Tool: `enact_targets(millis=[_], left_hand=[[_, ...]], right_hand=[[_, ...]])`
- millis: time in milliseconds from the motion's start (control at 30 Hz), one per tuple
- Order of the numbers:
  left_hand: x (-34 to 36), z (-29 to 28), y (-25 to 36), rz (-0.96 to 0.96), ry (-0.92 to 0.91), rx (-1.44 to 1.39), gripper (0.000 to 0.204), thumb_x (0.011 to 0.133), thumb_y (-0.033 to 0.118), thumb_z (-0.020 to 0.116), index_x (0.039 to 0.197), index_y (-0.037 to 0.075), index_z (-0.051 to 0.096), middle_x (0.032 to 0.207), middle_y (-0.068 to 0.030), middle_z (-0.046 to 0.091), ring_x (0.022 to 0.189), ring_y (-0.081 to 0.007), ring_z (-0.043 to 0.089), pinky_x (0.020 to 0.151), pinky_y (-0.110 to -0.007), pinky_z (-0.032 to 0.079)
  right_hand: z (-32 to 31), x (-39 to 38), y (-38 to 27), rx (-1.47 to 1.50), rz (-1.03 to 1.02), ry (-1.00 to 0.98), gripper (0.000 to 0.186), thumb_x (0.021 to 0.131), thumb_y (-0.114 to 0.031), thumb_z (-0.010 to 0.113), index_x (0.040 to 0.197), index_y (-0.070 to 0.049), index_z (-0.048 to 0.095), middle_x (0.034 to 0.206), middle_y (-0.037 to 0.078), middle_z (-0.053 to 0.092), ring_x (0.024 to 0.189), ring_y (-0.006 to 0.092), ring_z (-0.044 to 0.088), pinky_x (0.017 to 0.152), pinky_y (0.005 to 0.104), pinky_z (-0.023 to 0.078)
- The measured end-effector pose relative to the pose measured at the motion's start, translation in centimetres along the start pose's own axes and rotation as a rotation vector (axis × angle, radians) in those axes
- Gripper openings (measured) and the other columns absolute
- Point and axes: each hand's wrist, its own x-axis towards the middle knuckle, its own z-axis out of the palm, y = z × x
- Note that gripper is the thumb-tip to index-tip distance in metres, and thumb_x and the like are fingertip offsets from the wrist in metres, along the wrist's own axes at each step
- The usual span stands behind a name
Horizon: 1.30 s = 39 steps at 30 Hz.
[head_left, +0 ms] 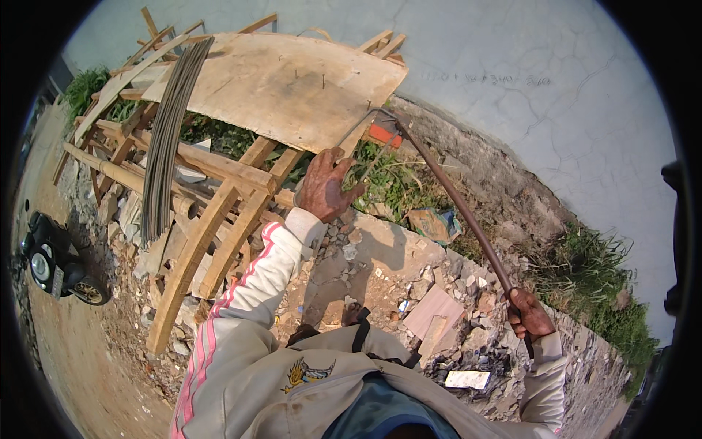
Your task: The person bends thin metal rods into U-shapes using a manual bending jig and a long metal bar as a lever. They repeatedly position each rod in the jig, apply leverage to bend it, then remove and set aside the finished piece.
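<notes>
My right hand (530,314) is closed around the lower end of a long brown metal bar (464,201), which slants up and left to the board. At the bar's far end is a thin grey metal rod (358,126), bent at an angle near the board's right corner. My left hand (324,186) is at the near edge of the plywood board (270,80), its thumb and fingers apart. One end of the thin rod comes down to its fingertips; I cannot tell if they touch. Several nails or pegs (323,82) stand up from the board.
A bundle of long thin rods (172,139) lies across the board's left side. Timber beams (194,267) and a bamboo pole (131,175) jut out below. Rubble (475,336) covers the ground. A cracked grey wall (512,73) rises behind; a motorcycle (58,260) is at left.
</notes>
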Motion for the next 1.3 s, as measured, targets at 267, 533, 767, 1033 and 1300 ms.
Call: enact_targets(millis=[267,533,767,1033,1300], left_hand=[[-5.7,0.3,0.3,0.049,-0.015,-0.118,0.031,0.095,0.023,0.059,0.121,0.006,0.062,0.087,-0.0159,0.072,0.071,-0.0339,0.07,0.062,-0.045,0.056],[-5.1,0.9,0.0,-0.061,-0.21,-0.123,0.031,0.095,0.019,0.055,0.122,0.006,0.063,0.086,-0.0169,0.072,0.074,-0.0352,0.07,0.068,-0.048,0.056],[-4.3,-0.3,0.5,-0.083,-0.259,-0.136,0.029,0.096,0.019,0.053,0.12,0.006,0.064,0.075,-0.0167,0.07,0.07,-0.0354,0.07,0.064,-0.05,0.056],[-4.4,-0.6,0.6,-0.118,-0.204,-0.168,0.031,0.096,0.022,0.054,0.121,0.008,0.065,0.076,-0.0183,0.07,0.072,-0.0369,0.07,0.066,-0.05,0.056],[-4.3,-0.8,0.7,-0.134,-0.223,-0.2,0.03,0.094,0.019,0.055,0.12,0.007,0.064,0.076,-0.0181,0.07,0.072,-0.0373,0.069,0.068,-0.05,0.055]], right_hand=[[14.1,-4.2,0.6,0.252,0.032,0.026,0.038,0.102,-0.052,0.051,0.102,-0.014,0.054,0.059,-0.005,0.039,0.041,0.0065,0.03,0.035,0.0245,0.025],[19.2,-4.2,0.9,0.284,0.071,0.148,0.04,0.103,-0.053,0.048,0.101,-0.013,0.05,0.06,-0.004,0.038,0.041,0.0073,0.03,0.036,0.0251,0.027],[16.3,-2.2,3.0,0.114,-0.012,0.19,0.044,0.1,-0.059,0.048,0.093,-0.016,0.049,0.057,-0.005,0.038,0.039,0.0082,0.031,0.035,0.027,0.028],[12.9,-2.4,2.2,0.114,0.063,0.146,0.05,0.096,-0.066,0.051,0.093,-0.016,0.05,0.055,-0.006,0.036,0.038,0.0078,0.028,0.035,0.0269,0.025],[17.1,-3.4,2.0,0.303,0.083,0.066,0.046,0.1,-0.06,0.05,0.095,-0.015,0.049,0.057,-0.005,0.038,0.039,0.0077,0.03,0.035,0.0264,0.026]])
